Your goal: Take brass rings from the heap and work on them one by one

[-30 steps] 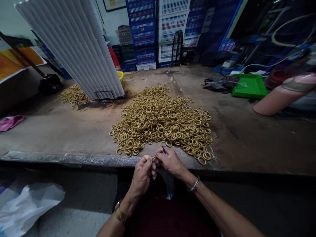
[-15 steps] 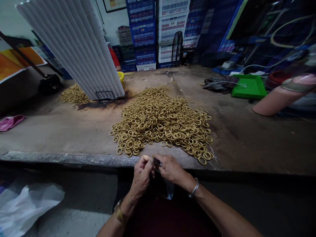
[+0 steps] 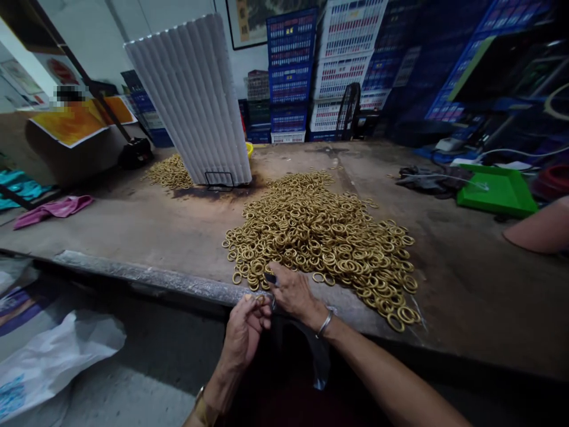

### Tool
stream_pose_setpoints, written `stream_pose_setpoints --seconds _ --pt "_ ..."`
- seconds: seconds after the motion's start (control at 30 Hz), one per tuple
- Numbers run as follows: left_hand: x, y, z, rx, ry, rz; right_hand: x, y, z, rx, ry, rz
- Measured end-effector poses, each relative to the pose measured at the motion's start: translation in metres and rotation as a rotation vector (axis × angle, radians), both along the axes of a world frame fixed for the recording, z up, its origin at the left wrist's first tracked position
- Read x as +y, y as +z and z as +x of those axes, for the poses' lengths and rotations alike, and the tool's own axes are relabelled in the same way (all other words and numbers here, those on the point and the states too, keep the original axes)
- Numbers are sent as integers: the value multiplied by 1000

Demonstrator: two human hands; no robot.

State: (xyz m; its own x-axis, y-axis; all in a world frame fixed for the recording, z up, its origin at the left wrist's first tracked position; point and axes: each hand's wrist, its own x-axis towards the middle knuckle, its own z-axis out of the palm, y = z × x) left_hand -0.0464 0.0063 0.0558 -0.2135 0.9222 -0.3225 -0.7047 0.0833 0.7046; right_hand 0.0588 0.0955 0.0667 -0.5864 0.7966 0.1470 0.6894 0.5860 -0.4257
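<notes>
My left hand (image 3: 245,327), just off the table's front edge, is closed with a small brass ring (image 3: 260,299) pinched at the fingertips. My right hand (image 3: 294,295) lies over the edge, fingers curled round a small dark tool (image 3: 270,277); its kind is mostly hidden by the fingers. Right beyond both hands spreads a large pile of brass rings (image 3: 320,228). The right fingertips are close to the pile's near left side, and I cannot tell whether they touch it.
A tall white corrugated panel (image 3: 191,101) leans in a black wire stand (image 3: 219,179), beside a smaller ring pile (image 3: 169,172). To the right are a green tray (image 3: 495,190) and a pink cylinder (image 3: 542,228). A pink cloth (image 3: 56,210) lies left. Stacked crates (image 3: 291,71) stand behind the table.
The hands have moved apart. My right hand has shifted up toward the pile with the dark tool; my left hand stays low with the ring. The view has turned left.
</notes>
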Motion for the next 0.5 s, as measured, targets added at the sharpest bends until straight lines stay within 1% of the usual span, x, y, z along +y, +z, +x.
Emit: stream_pose_setpoints --seconds 0.07,0.13,0.23,0.37,0.43,0.5 --pt "1 -1 -15 -30 46 -13 1 6 -17 -77 15 27" --pt "4 -2 -28 -53 66 -25 3 8 -29 -167 29 28" --pt "14 -5 -42 -82 71 -66 7 8 -37 -258 26 28" --pt "31 -9 -43 -95 90 -136 12 2 -27 -261 -35 54" --pt "38 -11 -39 -86 94 -153 13 -1 -16 -236 -80 64" --pt "44 -12 -32 -75 67 -147 14 -4 -4 -208 -121 70"
